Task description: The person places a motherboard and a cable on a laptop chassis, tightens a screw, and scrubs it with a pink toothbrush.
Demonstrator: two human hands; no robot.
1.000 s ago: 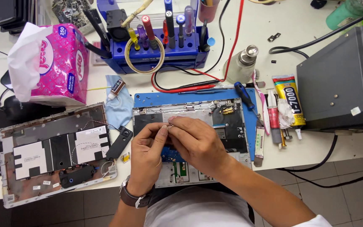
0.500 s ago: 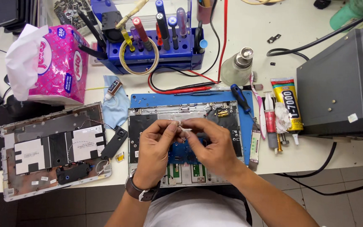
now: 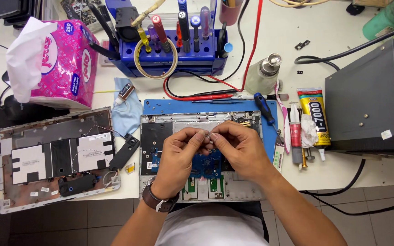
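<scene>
Leftmost, a pink tissue pack (image 3: 58, 64) stands above a removed bottom cover (image 3: 55, 159), which lies inner face up on the white bench; that panel is already off, so the opening-up looks done. Next comes the opened laptop chassis (image 3: 201, 152) on a blue mat (image 3: 270, 107), its blue circuit board (image 3: 206, 165) still seated inside. So the board work itself appears unfinished. Over it, the left hand (image 3: 178, 152) and the right hand (image 3: 238, 148) meet fingertip to fingertip, both pinching a small silvery part (image 3: 209, 136) just above the board; it is too tiny to identify. Further right lie a blue-handled screwdriver (image 3: 264, 107), a yellow glue tube (image 3: 314, 116) and a grey box (image 3: 372, 98). Compared with half a second ago, the hands have lifted slightly, and the pinch has tightened around the piece.
</scene>
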